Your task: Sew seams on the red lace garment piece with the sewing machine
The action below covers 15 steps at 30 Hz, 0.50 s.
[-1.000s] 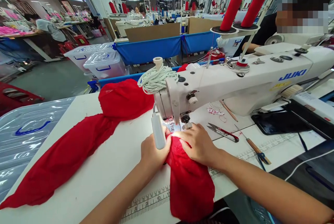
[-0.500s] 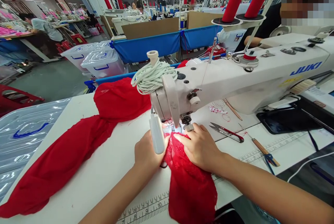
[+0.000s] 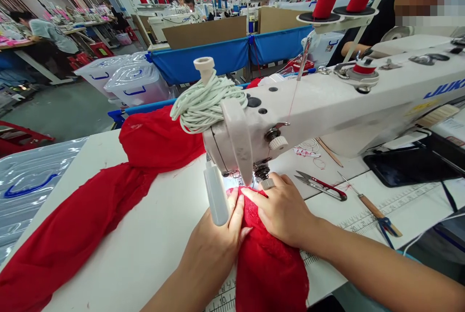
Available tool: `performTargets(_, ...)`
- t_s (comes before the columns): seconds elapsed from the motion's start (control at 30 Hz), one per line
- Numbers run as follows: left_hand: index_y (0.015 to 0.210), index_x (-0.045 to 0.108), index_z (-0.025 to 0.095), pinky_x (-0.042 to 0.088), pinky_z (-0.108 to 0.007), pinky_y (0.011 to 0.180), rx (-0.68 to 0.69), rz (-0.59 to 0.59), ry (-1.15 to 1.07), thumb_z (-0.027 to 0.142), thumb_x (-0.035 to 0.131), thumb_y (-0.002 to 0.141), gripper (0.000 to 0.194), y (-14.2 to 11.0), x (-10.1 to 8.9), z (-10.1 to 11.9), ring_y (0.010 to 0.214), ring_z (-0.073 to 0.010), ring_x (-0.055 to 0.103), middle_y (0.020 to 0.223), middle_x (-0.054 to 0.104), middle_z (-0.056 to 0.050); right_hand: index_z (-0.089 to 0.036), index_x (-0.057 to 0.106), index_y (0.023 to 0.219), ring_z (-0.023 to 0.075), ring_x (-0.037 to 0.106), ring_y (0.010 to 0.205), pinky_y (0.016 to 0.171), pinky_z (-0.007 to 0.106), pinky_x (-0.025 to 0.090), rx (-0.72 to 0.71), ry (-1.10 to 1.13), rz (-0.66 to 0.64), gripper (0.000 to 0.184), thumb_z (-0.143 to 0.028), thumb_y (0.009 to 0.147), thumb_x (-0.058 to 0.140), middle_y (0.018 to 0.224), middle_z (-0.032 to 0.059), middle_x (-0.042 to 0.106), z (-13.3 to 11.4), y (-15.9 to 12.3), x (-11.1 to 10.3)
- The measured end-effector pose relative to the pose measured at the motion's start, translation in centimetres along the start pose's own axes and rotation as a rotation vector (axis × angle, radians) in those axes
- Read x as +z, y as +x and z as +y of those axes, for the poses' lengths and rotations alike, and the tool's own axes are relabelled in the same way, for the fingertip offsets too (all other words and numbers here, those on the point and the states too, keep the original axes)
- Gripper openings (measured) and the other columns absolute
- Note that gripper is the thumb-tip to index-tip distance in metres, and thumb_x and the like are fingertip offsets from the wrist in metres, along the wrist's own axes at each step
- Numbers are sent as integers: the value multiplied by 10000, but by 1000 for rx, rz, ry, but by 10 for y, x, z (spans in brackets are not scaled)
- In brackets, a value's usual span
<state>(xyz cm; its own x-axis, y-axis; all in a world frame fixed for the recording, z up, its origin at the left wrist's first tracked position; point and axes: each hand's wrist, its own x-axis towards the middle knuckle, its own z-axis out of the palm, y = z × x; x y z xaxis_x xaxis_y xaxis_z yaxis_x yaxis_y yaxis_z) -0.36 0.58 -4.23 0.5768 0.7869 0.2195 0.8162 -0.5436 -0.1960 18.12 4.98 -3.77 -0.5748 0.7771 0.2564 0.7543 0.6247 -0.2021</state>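
Red fabric with a lacy part (image 3: 271, 254) runs from under the needle area of a white sewing machine (image 3: 308, 94) down over the table's front edge. My left hand (image 3: 214, 241) is on its left edge, fingers pressed together close to the presser foot and thumb on the cloth. Opposite it, my right hand (image 3: 285, 210) grips the right side, index finger pointing at the needle. The foot and needle are partly hidden by the machine head and my fingers. A small white lamp (image 3: 217, 195) hangs beside the head, partly in front of my left hand.
A long bunched red cloth (image 3: 87, 220) lies on the left of the white table (image 3: 141, 263). Right of the machine head lie thread snips (image 3: 321, 185), a wooden-handled awl (image 3: 378, 212) and a black phone-like device (image 3: 410, 165). A co-worker's arm (image 3: 354, 49) shows behind the machine.
My left hand has slid back toward me, and its fingers now lie extended on the cloth beside the foot. My right hand stays nearly in place. The view has shifted slightly.
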Motion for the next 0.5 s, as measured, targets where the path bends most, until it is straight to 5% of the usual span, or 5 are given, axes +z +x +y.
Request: performTargets(0.5, 1308, 509, 79, 527, -469, 911, -1, 30, 28, 327, 375, 942, 462, 1, 7, -2, 1170, -330, 558, 1367, 501, -184, -223, 658, 1109, 235, 405, 829, 692, 356, 252, 52, -17, -33, 339, -167, 816, 499, 830, 70, 633, -1, 4, -2)
